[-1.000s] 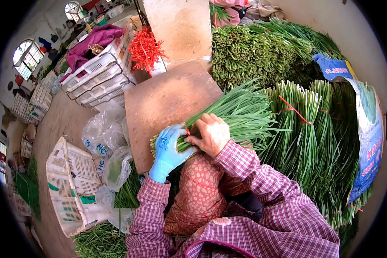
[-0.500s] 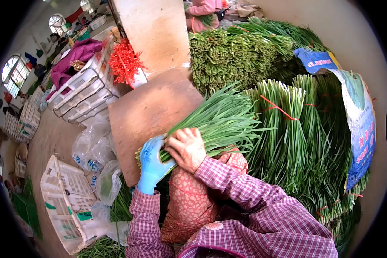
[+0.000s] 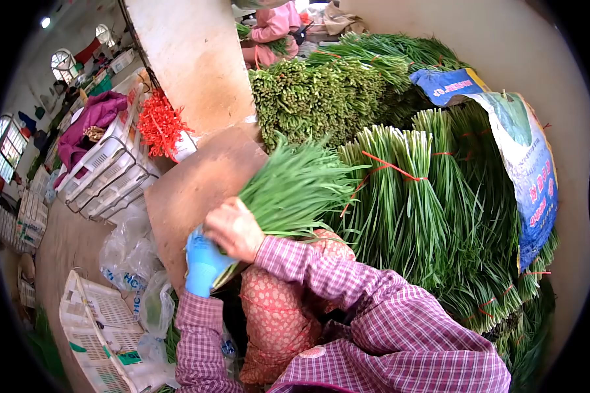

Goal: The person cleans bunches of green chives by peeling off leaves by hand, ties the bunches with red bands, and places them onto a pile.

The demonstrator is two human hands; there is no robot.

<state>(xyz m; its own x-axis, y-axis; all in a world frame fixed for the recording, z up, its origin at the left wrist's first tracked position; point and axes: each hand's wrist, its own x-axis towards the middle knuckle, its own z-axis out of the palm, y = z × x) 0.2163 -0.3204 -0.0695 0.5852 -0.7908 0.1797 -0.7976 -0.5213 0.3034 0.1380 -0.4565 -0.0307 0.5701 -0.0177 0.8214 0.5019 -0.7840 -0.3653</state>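
Observation:
A loose bunch of garlic chives (image 3: pixel 298 190) lies slantwise above my lap, its leafy ends fanning to the upper right. My left hand (image 3: pixel 206 262), in a blue glove, is closed around the stem end. Just above it my right hand (image 3: pixel 236 230), bare and somewhat blurred, is wrapped over the bunch, its fingers close to the glove. Under the bunch is a flat brown board (image 3: pixel 200 167). Most of the stem ends are hidden behind my hands.
Tied chive bundles (image 3: pixel 400 190) stand at the right beside a blue-and-white sack (image 3: pixel 534 177). More chives (image 3: pixel 314 98) are stacked behind. Red ties (image 3: pixel 160 124) hang near a pillar (image 3: pixel 190 59). White crates (image 3: pixel 105 334) and plastic bags (image 3: pixel 128 255) lie left. A person in pink (image 3: pixel 275 29) sits beyond.
The view has shifted, so the surroundings appear further left. Both hands stay on the chives, and the leaves are more spread and blurred than before.

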